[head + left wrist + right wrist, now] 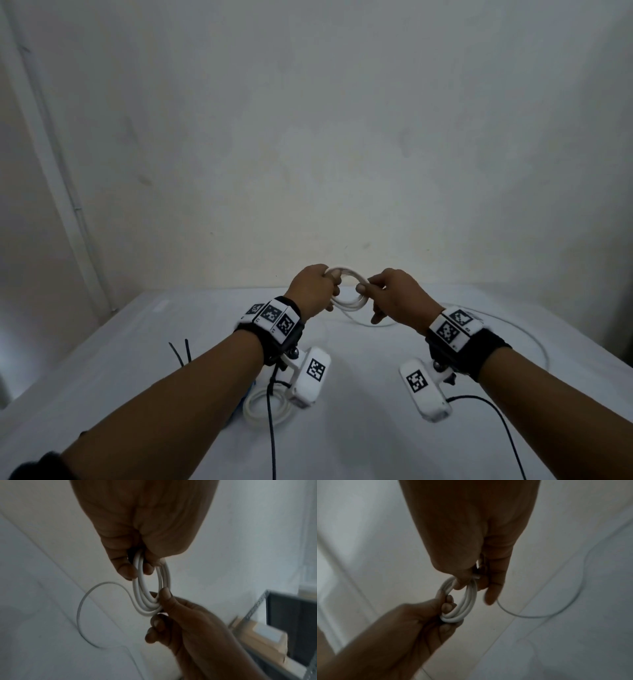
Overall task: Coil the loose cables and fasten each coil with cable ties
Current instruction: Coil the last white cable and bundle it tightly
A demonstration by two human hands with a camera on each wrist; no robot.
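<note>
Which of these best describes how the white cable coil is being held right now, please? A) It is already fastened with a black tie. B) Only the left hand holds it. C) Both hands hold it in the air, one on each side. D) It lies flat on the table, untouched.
C: the left hand and right hand each pinch a side of the white cable coil above the table.
</note>
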